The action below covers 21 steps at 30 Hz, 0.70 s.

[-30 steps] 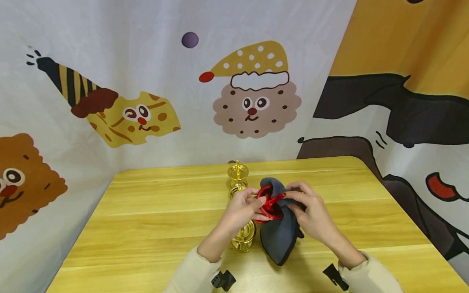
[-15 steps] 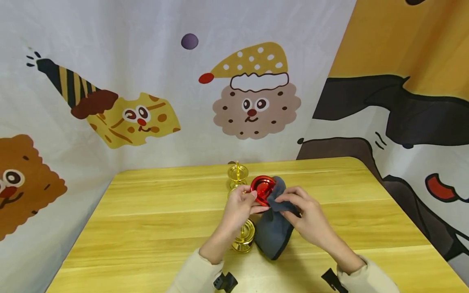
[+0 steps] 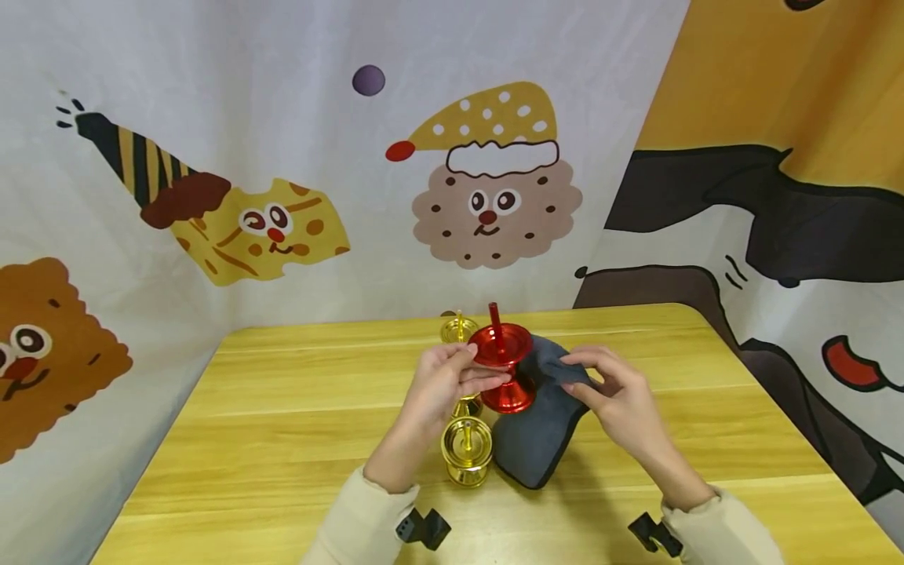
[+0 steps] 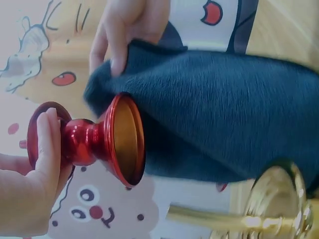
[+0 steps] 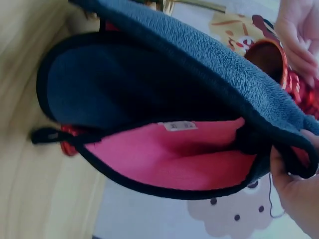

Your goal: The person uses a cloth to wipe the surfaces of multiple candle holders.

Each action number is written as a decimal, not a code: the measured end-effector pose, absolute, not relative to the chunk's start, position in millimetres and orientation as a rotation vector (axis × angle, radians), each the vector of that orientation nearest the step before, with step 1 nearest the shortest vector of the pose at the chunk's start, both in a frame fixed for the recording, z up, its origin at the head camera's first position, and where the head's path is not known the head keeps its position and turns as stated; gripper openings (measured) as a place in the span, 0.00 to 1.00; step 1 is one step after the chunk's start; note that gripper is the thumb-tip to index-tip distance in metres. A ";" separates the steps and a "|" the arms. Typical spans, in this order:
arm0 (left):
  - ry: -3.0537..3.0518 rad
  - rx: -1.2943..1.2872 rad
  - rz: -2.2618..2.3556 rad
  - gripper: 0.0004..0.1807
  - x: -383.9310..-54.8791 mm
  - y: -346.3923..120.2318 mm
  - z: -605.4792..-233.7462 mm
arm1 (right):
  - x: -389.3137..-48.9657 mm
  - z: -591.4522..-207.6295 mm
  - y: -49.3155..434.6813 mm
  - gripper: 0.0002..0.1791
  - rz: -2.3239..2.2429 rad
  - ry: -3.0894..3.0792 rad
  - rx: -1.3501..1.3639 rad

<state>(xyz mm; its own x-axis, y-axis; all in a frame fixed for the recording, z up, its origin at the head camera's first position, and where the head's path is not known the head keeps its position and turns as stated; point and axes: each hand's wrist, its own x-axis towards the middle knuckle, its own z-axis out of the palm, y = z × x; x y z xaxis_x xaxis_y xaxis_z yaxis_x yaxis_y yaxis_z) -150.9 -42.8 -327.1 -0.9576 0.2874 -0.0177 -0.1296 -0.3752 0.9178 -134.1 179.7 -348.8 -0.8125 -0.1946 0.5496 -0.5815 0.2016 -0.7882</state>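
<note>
My left hand (image 3: 441, 384) grips a shiny red candle holder (image 3: 510, 396) just under its upper dish. The holder stands upright in the air, its spike pointing up and its flared base below. My right hand (image 3: 621, 392) pinches a corner of a grey-blue cloth (image 3: 526, 451) with black edging. The cloth hangs right behind and beside the holder's base. In the right wrist view the cloth's pink reverse side (image 5: 189, 169) shows, with a small white label and a black loop. The left wrist view shows the hollow underside of the holder's base (image 4: 127, 142).
Gold candle holders stand in a row on the wooden table (image 3: 297, 424): one in front (image 3: 467, 463), one at the back (image 3: 459, 331), and one between, mostly hidden by my left hand. Another red object (image 5: 68, 144) shows past the cloth. A cartoon-printed curtain (image 3: 282, 94) hangs behind.
The red candle holder has turned from tilted, with its dish toward the cloth, to upright. The right hand has drawn the cloth away from the dish, to the right, still pinching it.
</note>
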 end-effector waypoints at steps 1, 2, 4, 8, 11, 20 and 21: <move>1.589 0.227 2.387 0.16 -150.2 -41.2 -327.4 | -134.5 -350.6 178.1 0.18 1.676 -2.132 0.749; 1.596 0.234 2.365 0.16 -149.7 -39.3 -328.3 | -134.5 -352.0 176.3 0.18 1.708 -2.111 0.767; 1.623 0.238 2.323 0.17 -148.5 -35.5 -330.6 | -133.8 -354.0 172.6 0.17 1.763 -2.074 0.784; 1.777 0.227 2.245 0.21 -147.6 -32.2 -336.1 | -131.0 -355.1 169.3 0.17 1.797 -2.066 0.737; 1.977 0.238 2.125 0.25 -147.5 -34.8 -339.7 | -129.8 -355.2 169.5 0.17 1.790 -2.106 0.662; 2.045 0.611 1.858 0.38 -147.1 -46.7 -352.1 | -133.1 -351.9 169.9 0.15 1.783 -2.206 0.488; 2.051 0.613 1.860 0.40 -146.8 -46.3 -352.8 | -133.1 -350.6 169.1 0.15 1.778 -2.222 0.463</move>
